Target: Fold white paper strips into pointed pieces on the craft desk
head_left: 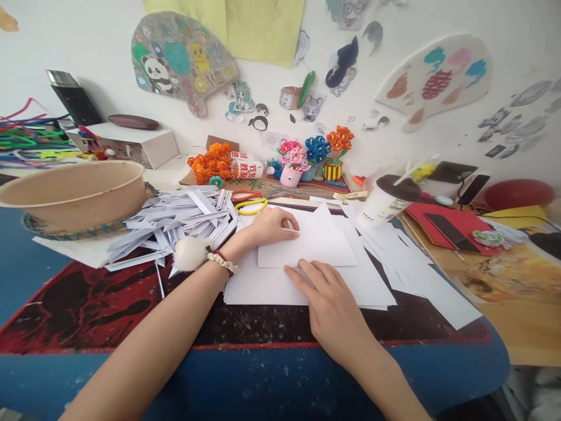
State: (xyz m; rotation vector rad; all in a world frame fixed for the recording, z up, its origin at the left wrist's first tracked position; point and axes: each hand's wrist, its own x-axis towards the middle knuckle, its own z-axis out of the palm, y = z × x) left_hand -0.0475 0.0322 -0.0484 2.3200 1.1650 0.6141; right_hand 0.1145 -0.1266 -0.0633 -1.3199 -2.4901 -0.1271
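A white sheet of paper [324,248] lies folded over, its straight edge toward me, on a stack of white paper [263,289]. My left hand [274,226] rests on the folded sheet's left part, fingers curled with thumb and fingertips close together on it. A scrunchie and a white fluffy ball circle that wrist. Along the near edge of the fold, my right hand [326,292] lies with its fingers stretched and slightly apart, the fingertips touching the paper. To the left is a heap of narrow folded paper pieces [175,222].
Yellow-handled scissors [251,206] lie behind the left hand. A beige basin [74,199] stands at left; a lidded white cup [385,202] with a straw stands at right beside loose paper sheets [412,263]. Craft flowers [291,161] line the back by the wall.
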